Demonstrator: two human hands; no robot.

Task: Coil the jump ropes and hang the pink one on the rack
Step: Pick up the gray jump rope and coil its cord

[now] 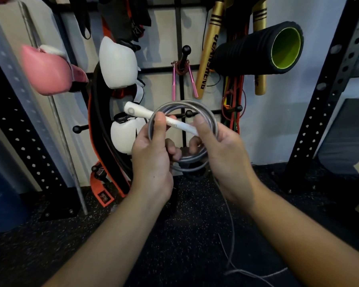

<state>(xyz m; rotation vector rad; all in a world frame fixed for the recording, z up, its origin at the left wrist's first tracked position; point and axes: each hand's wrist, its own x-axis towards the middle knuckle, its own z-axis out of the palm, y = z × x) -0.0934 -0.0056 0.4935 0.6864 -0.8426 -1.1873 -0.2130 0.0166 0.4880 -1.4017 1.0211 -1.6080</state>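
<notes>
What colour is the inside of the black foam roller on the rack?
Bright lime green, seen in the head view at the open end of the foam roller.

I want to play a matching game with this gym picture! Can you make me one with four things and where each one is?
Things:
1. pink-handled jump rope
2. grey coiled jump rope with white handle
3. black foam roller with green inside
4. pink boxing glove

Places:
A. upper right of the wall rack
B. far left, beside the white gloves
C. hanging on a black peg, middle of the rack
D. held in both hands

Pairs: 1-C, 2-D, 3-A, 4-B
</notes>
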